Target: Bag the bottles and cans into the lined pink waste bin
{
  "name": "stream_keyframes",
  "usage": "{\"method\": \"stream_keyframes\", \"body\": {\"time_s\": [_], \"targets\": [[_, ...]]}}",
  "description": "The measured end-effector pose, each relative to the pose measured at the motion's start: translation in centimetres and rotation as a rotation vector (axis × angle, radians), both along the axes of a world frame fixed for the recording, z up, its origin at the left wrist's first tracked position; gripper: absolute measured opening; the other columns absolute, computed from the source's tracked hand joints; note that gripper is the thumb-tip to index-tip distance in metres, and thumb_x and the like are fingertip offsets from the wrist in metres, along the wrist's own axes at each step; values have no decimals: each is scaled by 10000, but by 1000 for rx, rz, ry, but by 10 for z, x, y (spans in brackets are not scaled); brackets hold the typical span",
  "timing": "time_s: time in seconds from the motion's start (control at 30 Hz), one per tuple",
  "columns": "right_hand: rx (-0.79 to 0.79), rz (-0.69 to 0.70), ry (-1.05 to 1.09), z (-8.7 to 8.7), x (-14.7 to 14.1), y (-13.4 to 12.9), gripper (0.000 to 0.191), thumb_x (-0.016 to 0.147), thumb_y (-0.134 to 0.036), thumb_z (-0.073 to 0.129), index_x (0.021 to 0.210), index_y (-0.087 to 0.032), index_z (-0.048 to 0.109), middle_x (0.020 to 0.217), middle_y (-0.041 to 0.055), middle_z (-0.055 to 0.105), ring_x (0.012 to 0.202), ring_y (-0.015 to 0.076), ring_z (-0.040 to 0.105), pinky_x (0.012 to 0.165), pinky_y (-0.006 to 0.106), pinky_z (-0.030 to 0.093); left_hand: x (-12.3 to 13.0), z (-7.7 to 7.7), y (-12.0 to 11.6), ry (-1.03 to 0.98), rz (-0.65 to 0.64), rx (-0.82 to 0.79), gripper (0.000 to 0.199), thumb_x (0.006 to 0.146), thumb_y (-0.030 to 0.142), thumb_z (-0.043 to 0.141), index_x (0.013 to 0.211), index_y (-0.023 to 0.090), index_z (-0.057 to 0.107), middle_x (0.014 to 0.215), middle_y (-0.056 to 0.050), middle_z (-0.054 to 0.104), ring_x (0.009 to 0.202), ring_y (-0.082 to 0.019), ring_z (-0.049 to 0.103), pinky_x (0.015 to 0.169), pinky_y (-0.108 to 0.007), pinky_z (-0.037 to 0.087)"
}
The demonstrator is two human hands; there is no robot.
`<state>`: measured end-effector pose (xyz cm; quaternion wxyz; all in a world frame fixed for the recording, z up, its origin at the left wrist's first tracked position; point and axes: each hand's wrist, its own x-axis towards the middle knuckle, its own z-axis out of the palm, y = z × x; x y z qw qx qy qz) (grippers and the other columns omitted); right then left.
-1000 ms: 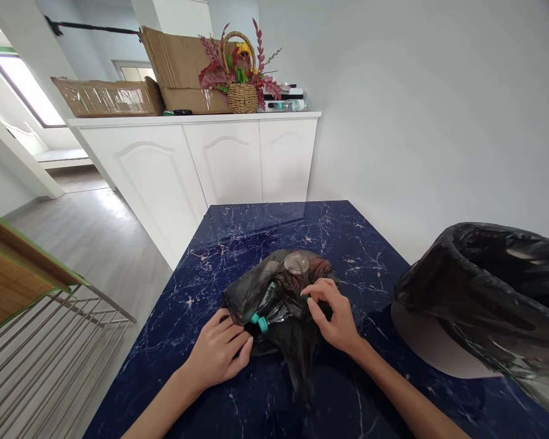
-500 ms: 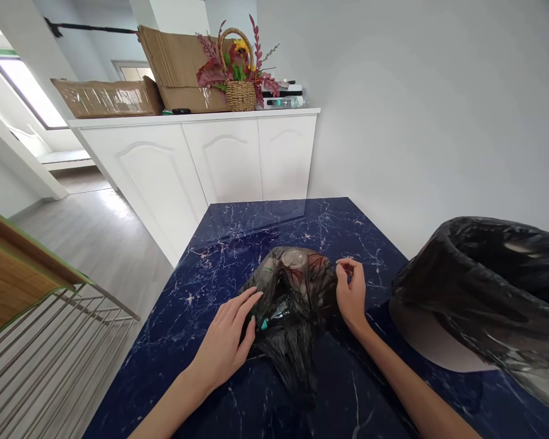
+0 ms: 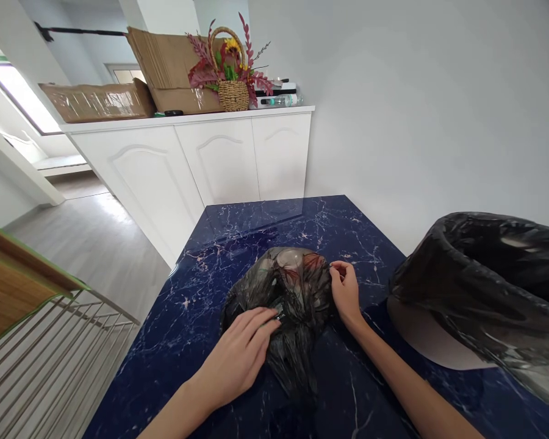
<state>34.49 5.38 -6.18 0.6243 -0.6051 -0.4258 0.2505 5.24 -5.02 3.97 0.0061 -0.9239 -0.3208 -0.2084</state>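
A thin black plastic bag [image 3: 302,299] lies on the dark blue marbled table [image 3: 256,225], with rounded, see-through and reddish items showing through it. Over the bag's opening at the near left, my left hand [image 3: 242,347] has its fingers extended and close together, the fingertips touching the plastic near a small shiny item. At the bag's right edge, my right hand [image 3: 346,292] pinches the plastic between thumb and forefinger. The bag's gathered tail spreads toward me on the tabletop.
A bin lined with a black bag [image 3: 476,299] stands at the right. Behind the table is a white cabinet [image 3: 224,158] bearing cardboard boxes [image 3: 100,100], a flower basket [image 3: 233,96] and a bottle [image 3: 286,100]. A metal rack [image 3: 64,347] stands at the left.
My left hand has moved right and inward over the bag's opening. The bag's left side now spreads further left. My right hand stays at the right edge. The view has shifted slightly.
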Motion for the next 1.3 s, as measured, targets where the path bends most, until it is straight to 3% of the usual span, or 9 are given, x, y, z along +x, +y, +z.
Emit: {"method": "stream_keyframes", "body": {"time_s": [0.13,0.27,0.57,0.67,0.83,0.97,1.07,1.17,1.3], "targets": [[-7,16,-5,0,-1,-1,284,985,-477,558,1112,-230,618,1062,94,658,950,263,642,826,404,523,-11,-22,12,-6,272,-9,503,1111,346,527,1590,234,425,1634,-130,548,1528,-331,502,1188,-547,526],[-14,15,-12,0,-1,0,286,982,-470,556,1108,-221,620,1060,93,656,954,264,641,826,402,519,-22,-35,27,-40,446,-4,489,1127,407,475,1582,237,421,1613,-151,559,1475,-349,559,1147,-562,539],[-3,8,-17,-3,-1,4,273,963,-458,566,1087,-222,623,1043,87,664,959,265,649,822,399,522,-33,-36,57,59,476,118,435,1097,428,499,1436,164,568,1138,-153,800,1077,-347,759,1015,-555,574],[9,2,-19,-5,-1,5,273,958,-461,574,1084,-224,623,1034,85,670,957,265,650,815,397,524,-38,-20,54,50,444,205,423,1113,422,471,1443,188,592,1088,-133,817,1039,-335,774,1024,-538,568],[6,13,-27,-8,-1,6,271,959,-459,577,1092,-227,620,1051,85,680,959,264,657,829,400,525,-57,28,34,-165,425,234,347,1080,453,568,1350,252,652,1121,-76,799,985,-294,771,909,-423,598],[-1,12,-31,-8,-1,5,263,959,-448,574,1095,-226,613,1077,91,674,983,269,656,850,409,522,-78,56,13,-483,613,174,287,1050,487,584,1191,261,689,1060,-35,775,837,-232,733,737,-339,579],[-6,14,-31,-8,-1,4,267,958,-455,583,1096,-230,617,1067,93,677,970,271,656,832,406,522,-94,73,6,-683,813,239,286,1017,494,608,1120,247,708,1036,-28,776,832,-222,708,750,-341,568],[-9,23,-29,-8,-1,3,270,963,-466,583,1096,-234,620,1062,93,682,950,271,659,821,404,523,-111,89,15,-739,928,353,308,978,489,639,1113,229,732,1060,-32,785,888,-219,703,879,-369,569],[-9,23,-23,-9,-1,2,268,958,-461,578,1093,-232,613,1058,90,679,963,274,657,842,411,523,-136,102,45,-604,914,301,437,963,572,647,1161,192,734,1052,-32,771,870,-190,658,885,-337,557]]}}
